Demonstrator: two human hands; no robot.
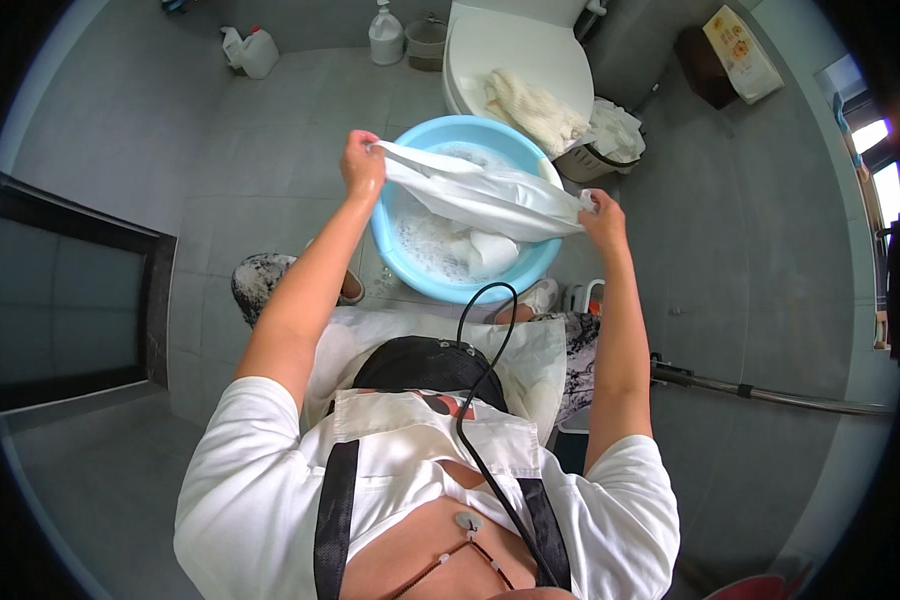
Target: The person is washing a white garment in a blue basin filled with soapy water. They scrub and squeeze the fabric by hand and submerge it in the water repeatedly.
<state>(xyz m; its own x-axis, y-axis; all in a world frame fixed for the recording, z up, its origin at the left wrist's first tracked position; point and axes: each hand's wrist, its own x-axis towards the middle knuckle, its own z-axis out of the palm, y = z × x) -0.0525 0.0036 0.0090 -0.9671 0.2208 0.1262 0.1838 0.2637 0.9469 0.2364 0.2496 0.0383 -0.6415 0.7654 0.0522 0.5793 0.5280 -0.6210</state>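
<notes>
A wet white cloth (480, 195) is stretched between my two hands, above a light blue basin (382, 245) of sudsy water. My left hand (363, 165) pinches one end over the basin's left rim. At the right rim, my right hand (603, 218) grips the other end, a bit nearer to me. The cloth hangs in loose lengthwise folds; whether it is a garment cannot be made out. Part of some white fabric (490, 252) lies in the foamy water below, and I cannot tell if it belongs to the same piece.
Behind the basin is a white toilet (515, 50) with a cream knitted garment (535, 110) on its lid. A basket (585, 163) with white cloth stands beside it. A pump bottle (386, 38), a small bucket (426, 45) and a white jug (258, 53) stand along the back wall.
</notes>
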